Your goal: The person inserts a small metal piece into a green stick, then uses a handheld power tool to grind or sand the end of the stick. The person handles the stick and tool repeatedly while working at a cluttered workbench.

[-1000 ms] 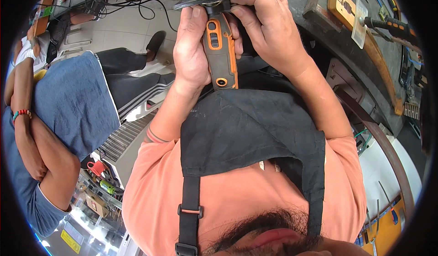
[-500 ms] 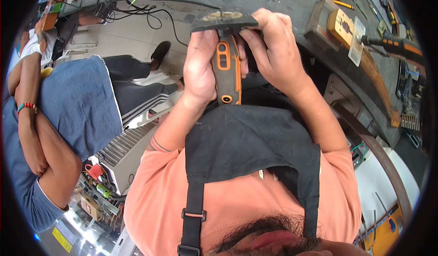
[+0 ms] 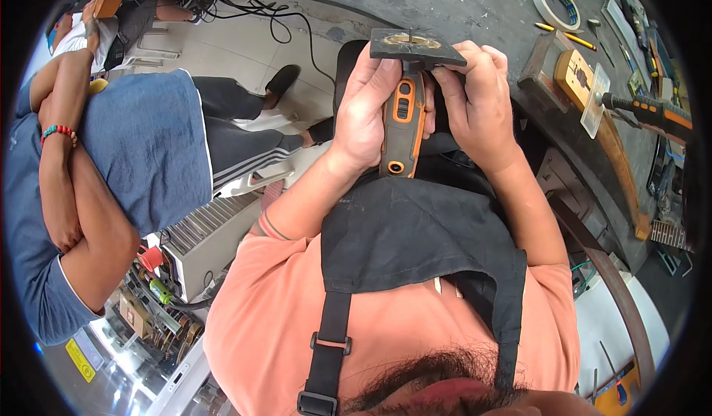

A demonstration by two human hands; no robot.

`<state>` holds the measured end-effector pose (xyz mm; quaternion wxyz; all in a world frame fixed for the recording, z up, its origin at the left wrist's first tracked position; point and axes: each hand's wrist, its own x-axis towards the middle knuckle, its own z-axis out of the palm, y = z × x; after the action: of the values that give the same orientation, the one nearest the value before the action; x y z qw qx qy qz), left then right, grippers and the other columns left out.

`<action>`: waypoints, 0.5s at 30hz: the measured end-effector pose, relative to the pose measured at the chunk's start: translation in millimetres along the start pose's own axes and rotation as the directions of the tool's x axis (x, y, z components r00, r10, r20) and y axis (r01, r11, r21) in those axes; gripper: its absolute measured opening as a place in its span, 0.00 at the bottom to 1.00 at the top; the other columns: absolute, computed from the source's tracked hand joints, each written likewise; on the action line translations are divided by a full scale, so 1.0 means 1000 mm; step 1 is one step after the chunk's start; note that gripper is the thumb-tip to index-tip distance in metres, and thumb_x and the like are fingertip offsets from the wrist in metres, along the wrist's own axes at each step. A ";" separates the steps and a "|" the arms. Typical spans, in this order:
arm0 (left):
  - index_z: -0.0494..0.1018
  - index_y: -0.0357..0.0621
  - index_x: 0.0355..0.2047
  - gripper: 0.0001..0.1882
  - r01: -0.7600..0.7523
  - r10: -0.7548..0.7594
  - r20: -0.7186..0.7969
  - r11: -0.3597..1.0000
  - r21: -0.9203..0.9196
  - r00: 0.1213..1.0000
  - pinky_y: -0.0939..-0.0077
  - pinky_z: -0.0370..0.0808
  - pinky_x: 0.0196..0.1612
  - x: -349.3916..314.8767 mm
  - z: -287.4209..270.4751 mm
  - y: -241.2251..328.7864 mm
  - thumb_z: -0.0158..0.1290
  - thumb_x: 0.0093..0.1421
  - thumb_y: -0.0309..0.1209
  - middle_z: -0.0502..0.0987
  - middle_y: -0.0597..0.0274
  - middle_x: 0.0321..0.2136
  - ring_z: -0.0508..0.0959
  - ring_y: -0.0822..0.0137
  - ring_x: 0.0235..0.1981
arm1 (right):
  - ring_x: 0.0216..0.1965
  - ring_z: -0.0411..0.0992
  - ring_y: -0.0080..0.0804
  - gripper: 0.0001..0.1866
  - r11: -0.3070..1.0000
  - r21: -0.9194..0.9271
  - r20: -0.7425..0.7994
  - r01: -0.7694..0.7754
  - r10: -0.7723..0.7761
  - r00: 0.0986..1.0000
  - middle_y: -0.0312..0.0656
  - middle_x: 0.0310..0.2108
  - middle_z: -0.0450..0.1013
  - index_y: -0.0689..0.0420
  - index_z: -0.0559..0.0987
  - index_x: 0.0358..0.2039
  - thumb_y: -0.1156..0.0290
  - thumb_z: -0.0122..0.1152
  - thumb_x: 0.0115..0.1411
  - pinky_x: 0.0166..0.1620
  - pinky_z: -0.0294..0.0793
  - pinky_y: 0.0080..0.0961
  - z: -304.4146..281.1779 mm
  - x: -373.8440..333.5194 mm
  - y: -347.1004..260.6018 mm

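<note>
My left hand wraps round a slim grey-and-orange rotary tool, held upright in front of my apron. Across the tool's head sits a dark rectangular plate with a worn, lighter oval patch and a slot at its middle. My left thumb lies along the tool's neck, just below the plate. My right hand grips the plate's right end, thumb and fingers bent close under its edge. What those fingertips touch beneath the plate is partly hidden.
On the grey bench, a second rotary tool carries a clear plate beside a wooden block. A tape roll and pencil lie behind. Black cables hang left. A person in blue stands arms crossed.
The tool and both hands sit further right in view, as the whole scene has shifted right too. The plate now tilts, showing more of its upper face.
</note>
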<state>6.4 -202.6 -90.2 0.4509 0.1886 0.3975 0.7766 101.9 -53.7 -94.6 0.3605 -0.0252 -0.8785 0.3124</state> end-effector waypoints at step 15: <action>0.67 0.41 0.54 0.26 0.028 -0.028 -0.013 1.000 -0.003 1.000 0.68 0.80 0.28 0.000 0.001 -0.002 0.36 0.77 0.51 0.77 0.50 0.32 0.80 0.59 0.25 | 0.41 0.76 0.37 0.14 0.999 0.007 -0.063 0.046 -0.045 0.997 0.39 0.37 0.75 0.54 0.74 0.41 0.82 0.66 0.58 0.53 0.65 0.35 0.000 -0.002 0.005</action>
<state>7.9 -201.8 -91.2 0.4594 0.1775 0.4019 0.7720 102.5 -50.3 -97.9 0.3951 -0.0133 -0.8657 0.3070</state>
